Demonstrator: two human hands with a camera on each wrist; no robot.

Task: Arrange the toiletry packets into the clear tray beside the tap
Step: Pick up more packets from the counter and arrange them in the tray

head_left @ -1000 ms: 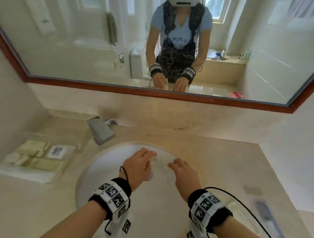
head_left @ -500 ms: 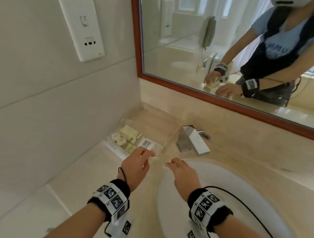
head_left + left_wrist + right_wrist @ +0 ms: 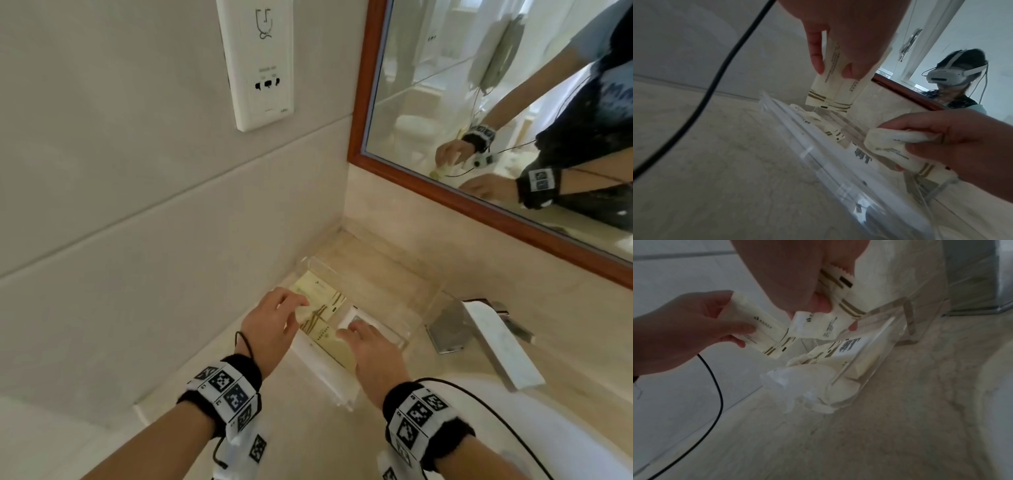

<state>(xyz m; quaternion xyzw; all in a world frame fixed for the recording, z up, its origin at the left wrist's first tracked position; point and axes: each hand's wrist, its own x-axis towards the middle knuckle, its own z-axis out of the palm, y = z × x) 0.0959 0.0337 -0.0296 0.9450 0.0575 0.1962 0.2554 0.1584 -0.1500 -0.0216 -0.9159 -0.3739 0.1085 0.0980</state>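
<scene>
Head view bright, daylit; wrist views dim, soft, noisy; edges warped.

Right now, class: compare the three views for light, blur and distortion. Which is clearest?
Head view: bright and sharpest, with wide-angle bending of the mirror frame. Left wrist view: dimmer, the clear tray smeared by glare and blur. Right wrist view: darkest and grainy, the right hand looming large.
</scene>
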